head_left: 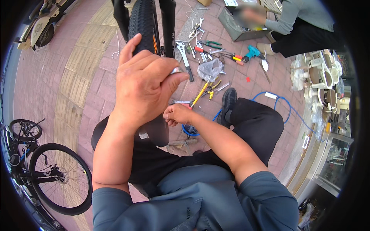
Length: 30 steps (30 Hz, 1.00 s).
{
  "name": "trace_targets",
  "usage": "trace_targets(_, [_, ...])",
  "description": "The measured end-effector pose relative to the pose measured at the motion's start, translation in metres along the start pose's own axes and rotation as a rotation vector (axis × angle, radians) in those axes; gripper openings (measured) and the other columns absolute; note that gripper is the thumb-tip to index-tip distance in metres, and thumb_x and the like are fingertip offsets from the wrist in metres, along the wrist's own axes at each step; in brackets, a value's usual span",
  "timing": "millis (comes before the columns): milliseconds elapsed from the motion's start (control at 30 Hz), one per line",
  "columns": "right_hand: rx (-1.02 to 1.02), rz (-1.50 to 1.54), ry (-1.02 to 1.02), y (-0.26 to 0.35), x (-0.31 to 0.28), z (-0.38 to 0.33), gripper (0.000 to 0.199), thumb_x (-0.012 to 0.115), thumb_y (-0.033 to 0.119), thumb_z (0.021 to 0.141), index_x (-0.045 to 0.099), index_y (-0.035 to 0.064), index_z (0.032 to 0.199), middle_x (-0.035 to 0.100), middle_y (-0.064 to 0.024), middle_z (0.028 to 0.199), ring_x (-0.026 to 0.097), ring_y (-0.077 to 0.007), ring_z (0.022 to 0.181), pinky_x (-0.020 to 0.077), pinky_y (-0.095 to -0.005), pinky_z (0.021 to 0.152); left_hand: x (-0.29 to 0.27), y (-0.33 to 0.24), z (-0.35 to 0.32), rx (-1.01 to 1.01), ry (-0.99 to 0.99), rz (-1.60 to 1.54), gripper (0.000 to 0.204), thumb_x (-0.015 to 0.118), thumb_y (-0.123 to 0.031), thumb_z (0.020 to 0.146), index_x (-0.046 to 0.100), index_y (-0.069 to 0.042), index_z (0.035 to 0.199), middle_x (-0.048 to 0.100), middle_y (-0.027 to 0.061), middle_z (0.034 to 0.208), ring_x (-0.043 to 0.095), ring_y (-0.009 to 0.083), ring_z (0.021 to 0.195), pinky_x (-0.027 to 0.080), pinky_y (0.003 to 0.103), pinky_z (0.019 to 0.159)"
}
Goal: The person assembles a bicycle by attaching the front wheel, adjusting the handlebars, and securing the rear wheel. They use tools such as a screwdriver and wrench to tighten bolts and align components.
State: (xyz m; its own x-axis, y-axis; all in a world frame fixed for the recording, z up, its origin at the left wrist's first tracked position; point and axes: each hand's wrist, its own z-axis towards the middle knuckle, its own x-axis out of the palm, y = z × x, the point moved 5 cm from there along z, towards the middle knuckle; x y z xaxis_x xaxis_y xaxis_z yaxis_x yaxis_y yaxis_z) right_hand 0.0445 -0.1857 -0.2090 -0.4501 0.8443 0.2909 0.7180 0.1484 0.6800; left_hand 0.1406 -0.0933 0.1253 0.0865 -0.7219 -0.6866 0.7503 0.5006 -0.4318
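Left hand (142, 81) around small, perhaps metal piece (176, 71), before tyre (141, 23); tools (199, 49) beyond.

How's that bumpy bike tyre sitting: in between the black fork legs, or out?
In: the knobbly tyre shows between both black fork legs. The left hand blocks part of it.

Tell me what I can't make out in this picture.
Head view: most of the shiny piece, hidden by the left hand.
Head view: whether the right hand holds anything; its own curl hides that.
Head view: the upper end of the bike tyre, cut off by the top edge.
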Motion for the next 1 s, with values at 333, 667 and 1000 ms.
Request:
trace_targets(333, [0.005,0.002,0.211,0.02,0.009,-0.016,0.019,0.068,0.018,0.094,0.069,0.0003,0.101,0.07,-0.0061,0.089,0.071,-0.0147,0.076,0.0602,-0.0292,0.069,0.001,-0.003,0.004,-0.02,0.035,0.069,0.02,0.086,-0.021,0.077,0.073,-0.009,0.087,0.07,0.0006,0.075,0.064,0.0197,0.07,0.041,0.05,0.11])
trace_targets(667, [-0.02,-0.147,0.286,0.041,0.014,-0.03,0.02,0.069,0.021,0.094,0.071,0.0011,0.094,0.071,-0.0056,0.082,0.071,-0.0138,0.07,0.0587,-0.0285,0.063,-0.001,-0.003,0.004,-0.005,0.041,0.074,0.021,0.086,-0.022,0.078,0.072,-0.008,0.087,0.07,0.0014,0.076,0.065,0.0212,0.071,0.041,0.051,0.11])
trace_targets(1000, [-0.096,-0.08,0.252,0.05,0.027,-0.03,0.016,0.066,0.016,0.096,0.071,0.0009,0.095,0.072,-0.0054,0.083,0.07,-0.0136,0.068,0.0579,-0.0277,0.061,-0.002,-0.003,0.005,-0.021,0.023,0.007,0.019,0.084,-0.018,0.078,0.071,-0.007,0.085,0.066,0.0016,0.072,0.062,0.0198,0.07,0.037,0.056,0.113])
